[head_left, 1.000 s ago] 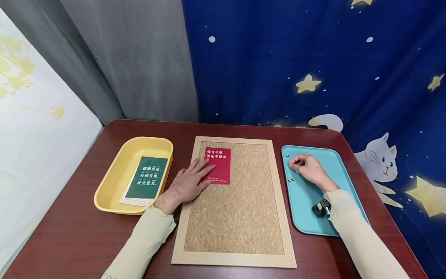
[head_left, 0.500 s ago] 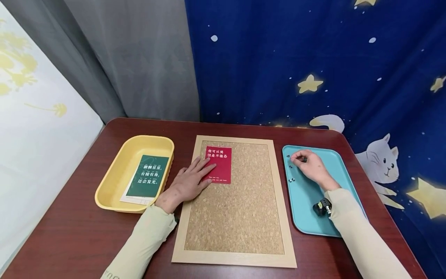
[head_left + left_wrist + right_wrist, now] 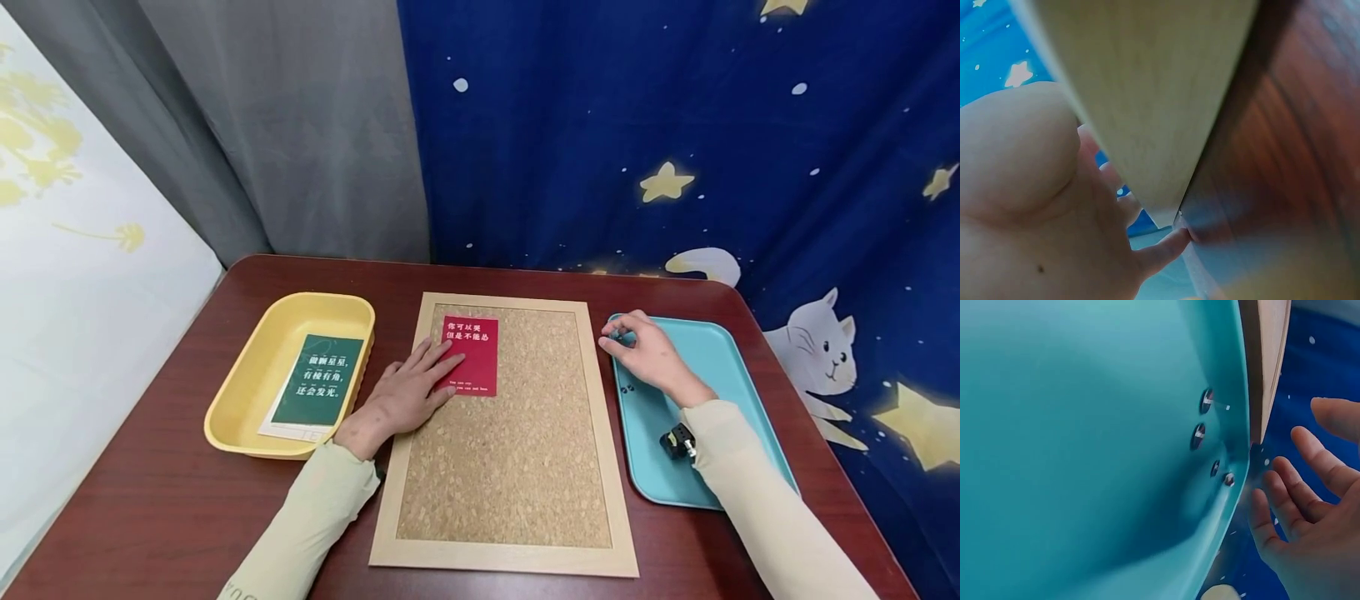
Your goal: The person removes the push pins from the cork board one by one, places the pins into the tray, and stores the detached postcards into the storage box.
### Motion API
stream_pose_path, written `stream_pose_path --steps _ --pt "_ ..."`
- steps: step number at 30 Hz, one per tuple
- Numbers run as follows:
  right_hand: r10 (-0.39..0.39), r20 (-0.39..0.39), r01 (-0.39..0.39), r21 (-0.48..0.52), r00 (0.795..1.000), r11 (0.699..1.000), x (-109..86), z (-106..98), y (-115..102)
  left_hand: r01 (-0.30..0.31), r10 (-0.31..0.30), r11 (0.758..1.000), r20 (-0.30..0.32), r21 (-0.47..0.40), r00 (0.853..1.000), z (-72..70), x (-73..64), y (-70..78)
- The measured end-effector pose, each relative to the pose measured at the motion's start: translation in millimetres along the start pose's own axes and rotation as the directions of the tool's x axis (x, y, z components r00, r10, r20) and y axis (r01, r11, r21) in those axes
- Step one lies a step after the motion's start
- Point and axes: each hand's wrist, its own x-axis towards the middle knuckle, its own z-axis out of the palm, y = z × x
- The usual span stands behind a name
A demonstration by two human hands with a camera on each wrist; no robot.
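My left hand (image 3: 405,398) lies flat with spread fingers on the left side of the wood-framed cork board (image 3: 517,467), fingertips on the red card (image 3: 476,362). White writing crosses that card near the board's upper left. In the left wrist view the palm (image 3: 1022,181) is beside the board's frame (image 3: 1147,94). Over the left rim of a turquoise tray (image 3: 712,367) hovers my right hand (image 3: 648,354). The right wrist view has its fingers (image 3: 1329,472) loosely bent, thumb and index apart, nothing visible between them. Several metal thumbtacks (image 3: 1198,435) lie along the tray's edge.
Left of the board, a yellow basket (image 3: 243,367) holds a green card (image 3: 318,379) over a white one. All stand on a dark red wooden table (image 3: 150,500). Curtains hang behind. A small black camera (image 3: 677,442) is on the right wrist.
The right hand has moved left from inside the tray to its left rim, its thumb now past the edge. The left hand and red card stay in place.
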Motion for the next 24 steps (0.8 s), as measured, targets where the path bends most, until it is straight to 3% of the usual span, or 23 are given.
stream_pose_path --steps 14,24 --pt "-0.123 0.125 0.138 -0.121 0.984 0.983 6.7 17 -18 -0.008 0.008 1.0 -0.002 0.0 1.0 -0.8 0.4 0.1" --pt "-0.144 0.22 0.191 -0.214 0.965 0.958 4.8 33 -25 -0.004 0.004 1.0 -0.002 0.004 1.0 -0.2 0.0 -0.4"
